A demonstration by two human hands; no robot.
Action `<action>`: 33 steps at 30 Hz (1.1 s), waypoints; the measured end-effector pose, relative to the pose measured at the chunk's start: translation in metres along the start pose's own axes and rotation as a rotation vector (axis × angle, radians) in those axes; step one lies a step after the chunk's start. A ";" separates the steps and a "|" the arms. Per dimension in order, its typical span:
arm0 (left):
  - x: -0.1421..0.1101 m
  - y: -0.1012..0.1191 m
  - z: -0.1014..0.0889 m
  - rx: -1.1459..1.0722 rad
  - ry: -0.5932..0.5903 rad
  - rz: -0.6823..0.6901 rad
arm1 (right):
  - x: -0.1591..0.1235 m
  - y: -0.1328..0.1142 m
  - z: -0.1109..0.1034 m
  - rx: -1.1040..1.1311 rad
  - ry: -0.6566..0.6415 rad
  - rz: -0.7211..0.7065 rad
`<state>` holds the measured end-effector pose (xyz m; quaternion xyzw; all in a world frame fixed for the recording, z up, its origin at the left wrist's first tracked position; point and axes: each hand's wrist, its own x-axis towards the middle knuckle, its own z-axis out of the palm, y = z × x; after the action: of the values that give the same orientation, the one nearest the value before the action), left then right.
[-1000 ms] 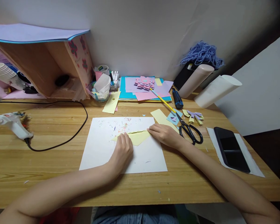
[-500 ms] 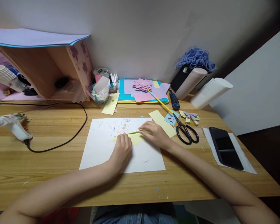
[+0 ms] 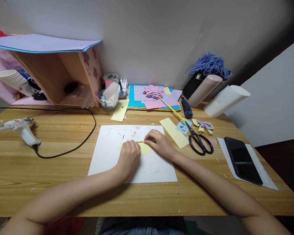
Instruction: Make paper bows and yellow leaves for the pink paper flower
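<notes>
A piece of yellow paper (image 3: pixel 145 149) lies over the white sheet (image 3: pixel 105 156), its far edge folded or rolled into a narrow strip. My left hand (image 3: pixel 129 155) presses on the left part of the paper with its fingers curled; the fingertips are hidden beneath the knuckles. At the right, my right hand (image 3: pixel 159 142) pinches the folded far edge between thumb and fingers. The two hands are close together, with the paper showing between them. Coloured specks and small scraps are scattered on the white sheet.
Black-handled scissors (image 3: pixel 201 143), a yellow paper strip (image 3: pixel 174 132) and a paper bow (image 3: pixel 204 126) lie to the right, near a phone (image 3: pixel 242 160). A glue gun (image 3: pixel 23 130) with its cord is at left. Stacked coloured paper (image 3: pixel 134 103) and a cutter (image 3: pixel 186 107) lie behind.
My right hand has moved left along the folded edge, nearer to my left hand. The left hand still presses the yellow paper. The whole view has shifted slightly.
</notes>
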<state>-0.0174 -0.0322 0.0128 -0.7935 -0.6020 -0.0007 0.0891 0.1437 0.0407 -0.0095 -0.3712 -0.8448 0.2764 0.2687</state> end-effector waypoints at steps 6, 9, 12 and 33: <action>0.030 -0.038 -0.024 -0.218 -0.064 -0.019 | -0.001 -0.004 0.002 -0.132 0.019 -0.032; 0.035 -0.047 -0.021 -0.438 -0.114 0.095 | -0.002 -0.004 0.003 -0.167 0.026 -0.101; 0.037 -0.050 -0.014 -0.590 -0.172 0.092 | -0.004 -0.004 0.004 -0.203 0.067 -0.191; 0.028 -0.031 0.020 -0.284 0.180 0.232 | -0.008 0.000 -0.002 -0.296 0.094 -0.204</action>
<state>-0.0416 0.0055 0.0004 -0.8588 -0.4902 -0.1462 0.0294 0.1495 0.0355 -0.0101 -0.3315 -0.8960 0.1026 0.2771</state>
